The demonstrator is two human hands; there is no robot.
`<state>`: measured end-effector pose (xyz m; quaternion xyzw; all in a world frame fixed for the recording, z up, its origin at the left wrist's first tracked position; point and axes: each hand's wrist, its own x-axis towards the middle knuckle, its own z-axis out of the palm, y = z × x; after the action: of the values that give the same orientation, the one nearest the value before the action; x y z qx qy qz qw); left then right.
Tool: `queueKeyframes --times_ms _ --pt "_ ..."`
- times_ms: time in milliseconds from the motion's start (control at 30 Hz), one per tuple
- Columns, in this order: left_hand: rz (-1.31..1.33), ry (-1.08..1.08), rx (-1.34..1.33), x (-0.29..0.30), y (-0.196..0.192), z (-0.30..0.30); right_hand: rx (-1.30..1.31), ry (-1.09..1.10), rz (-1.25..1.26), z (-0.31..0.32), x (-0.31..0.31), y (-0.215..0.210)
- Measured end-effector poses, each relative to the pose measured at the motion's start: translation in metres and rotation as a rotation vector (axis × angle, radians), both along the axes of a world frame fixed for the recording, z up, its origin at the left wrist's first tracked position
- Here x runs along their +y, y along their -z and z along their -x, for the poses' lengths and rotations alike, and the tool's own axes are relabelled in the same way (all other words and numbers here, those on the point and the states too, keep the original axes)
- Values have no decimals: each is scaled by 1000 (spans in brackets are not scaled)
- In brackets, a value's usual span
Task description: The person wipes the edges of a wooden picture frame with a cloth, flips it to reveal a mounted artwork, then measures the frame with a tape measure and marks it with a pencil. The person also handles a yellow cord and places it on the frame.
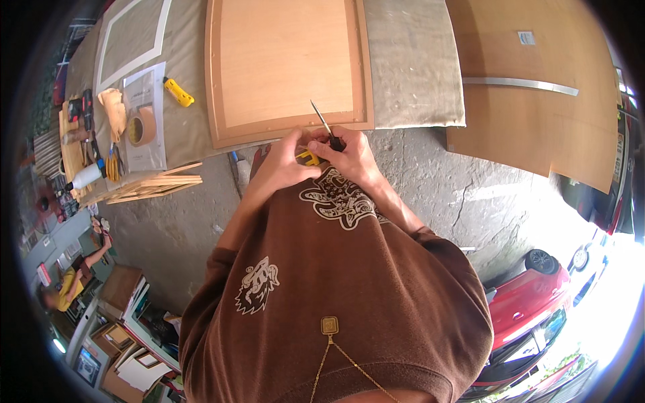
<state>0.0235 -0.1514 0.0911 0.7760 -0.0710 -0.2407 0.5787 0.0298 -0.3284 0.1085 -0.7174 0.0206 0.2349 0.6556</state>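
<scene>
The person's left hand [289, 163] is partly curled, its thumb and fingers closed on a small yellow-and-black object [308, 158] at the near edge of the worktop [418, 74]; most of that object is hidden, and what it is cannot be told. The right hand [352, 160] presses close beside it, fingers folded around the dark handle of a pointed tool [322, 117], whose thin shaft slants up and to the left over the rim of a brown framed panel [289, 64]. The panel lies flat on the worktop directly ahead of the hands.

Left of it lie a yellow cutter [179, 93], a roll of tape [141, 127] resting on a packet, and a white frame [161, 25] (its far end runs out of the view). Thin wooden strips [158, 189] sit lower down by the worktop's near left edge. To the right, a metal strip [521, 84] lies across a large wooden board [504, 121].
</scene>
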Motion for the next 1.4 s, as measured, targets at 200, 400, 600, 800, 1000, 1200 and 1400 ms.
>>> queueKeyframes --times_ms 200,400,600,800,1000,1200,1400 --pt "-490 60 -172 -22 -12 -8 246 24 -34 5 -12 29" --pt "-550 -102 -173 66 51 -9 -11 203 146 -7 -70 81" --pt "-1045 -89 11 210 31 -30 -518 256 594 -8 -98 141" --pt "-1074 -101 -17 241 44 -26 -417 328 612 -2 -77 137" --pt "-1037 -89 -39 237 47 -26 -432 353 636 1 -77 139" --pt "-1041 -78 6 237 46 -28 -434 362 660 2 -77 141" --pt "-1024 -64 -33 239 46 -27 -419 389 629 1 -74 138"
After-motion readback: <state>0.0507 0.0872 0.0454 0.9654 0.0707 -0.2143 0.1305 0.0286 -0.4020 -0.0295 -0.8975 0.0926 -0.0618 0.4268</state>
